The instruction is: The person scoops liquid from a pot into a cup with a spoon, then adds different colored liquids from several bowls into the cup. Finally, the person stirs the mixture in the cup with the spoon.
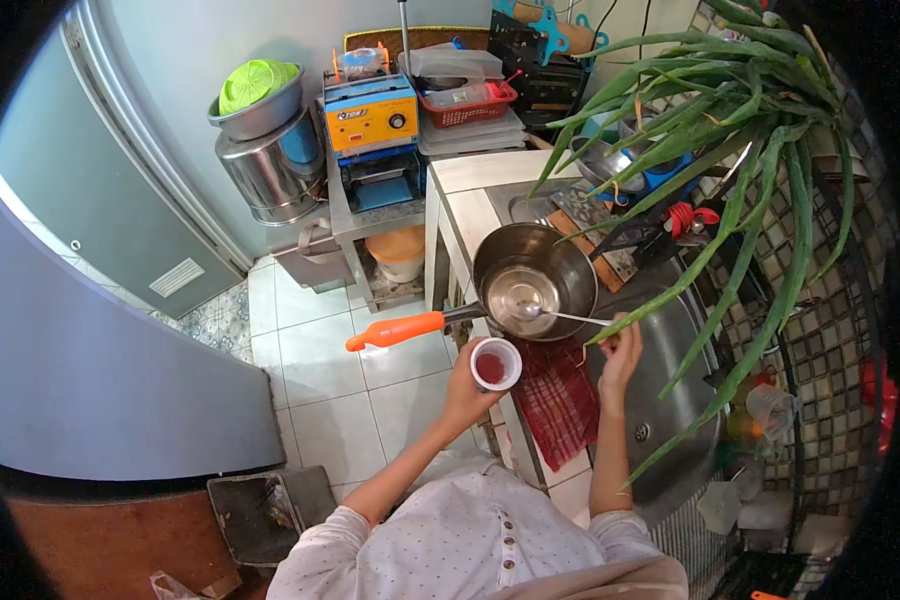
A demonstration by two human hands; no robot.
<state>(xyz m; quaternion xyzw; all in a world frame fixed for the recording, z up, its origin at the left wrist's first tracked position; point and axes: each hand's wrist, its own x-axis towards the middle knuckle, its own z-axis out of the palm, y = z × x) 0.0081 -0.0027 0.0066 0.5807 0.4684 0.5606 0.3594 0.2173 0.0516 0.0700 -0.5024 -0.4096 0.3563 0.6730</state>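
Observation:
My left hand (464, 393) is wrapped round a small white cup (511, 362) with dark red contents, held upright beside the counter's edge. The fingers of my right hand (621, 352) are closed on the handle of a metal spoon (578, 318). The spoon's bowl is inside a steel saucepan (564, 265), near its bottom. An orange handle (402, 330) sticks out from the saucepan to the left, above the cup. Below the saucepan lies a red patterned cloth (558, 405), between my two forearms.
A steel sink (670, 400) is at the right. Long green leaves (770, 200) hang over it from the upper right. A wooden board (610, 262) stands behind the saucepan. A yellow and blue machine (372, 118) is at the back, with a grey bin (245, 510) at the lower left.

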